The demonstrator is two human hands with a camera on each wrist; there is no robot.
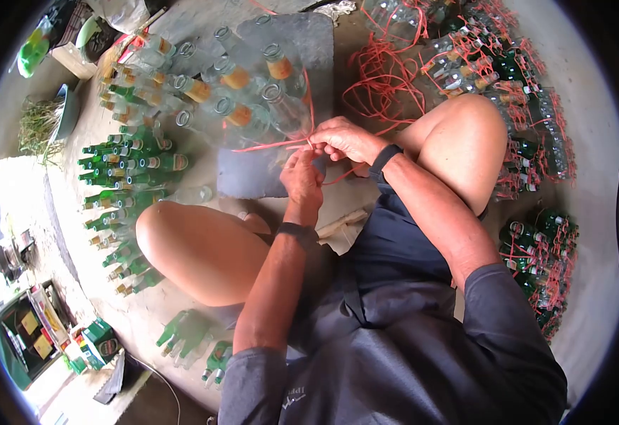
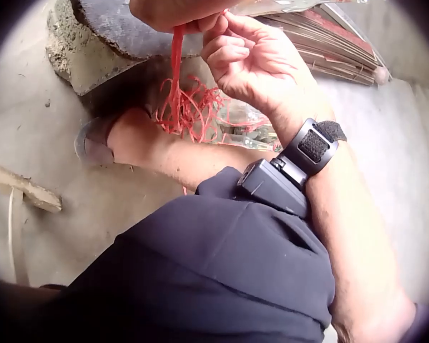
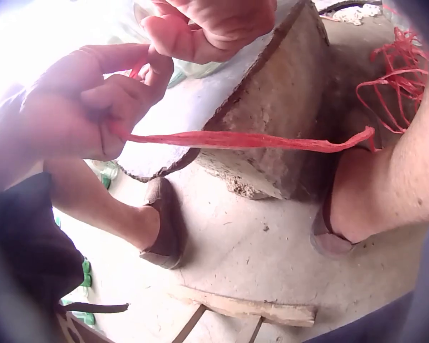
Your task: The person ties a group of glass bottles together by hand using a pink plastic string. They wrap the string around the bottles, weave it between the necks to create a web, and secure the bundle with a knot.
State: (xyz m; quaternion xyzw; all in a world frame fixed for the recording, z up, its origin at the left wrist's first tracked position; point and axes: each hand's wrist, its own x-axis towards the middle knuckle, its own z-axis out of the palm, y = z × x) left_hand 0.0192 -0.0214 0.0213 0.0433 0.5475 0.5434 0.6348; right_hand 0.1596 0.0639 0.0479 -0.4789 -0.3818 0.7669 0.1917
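Note:
Clear glass bottles (image 1: 235,74), some with orange labels, stand bunched on a grey stone slab (image 1: 253,177). Red plastic twine (image 1: 267,146) passes along the near side of the bunch and up beside it. At the bunch's near right corner, my left hand (image 1: 302,177) pinches the twine, and a flat strand (image 3: 236,141) runs from its curled fingers to the right. Fingertips of my right hand (image 1: 348,138) meet those of the left and pinch the twine there. Part of the twine between the fingers is hidden.
A loose red twine heap (image 1: 387,81) lies right of the slab. Twine-bound bottles (image 1: 529,248) line the right side. Green bottles (image 1: 132,170) stand at left, near the bent left knee (image 1: 175,241). A wooden piece (image 3: 250,307) lies on the floor between the feet.

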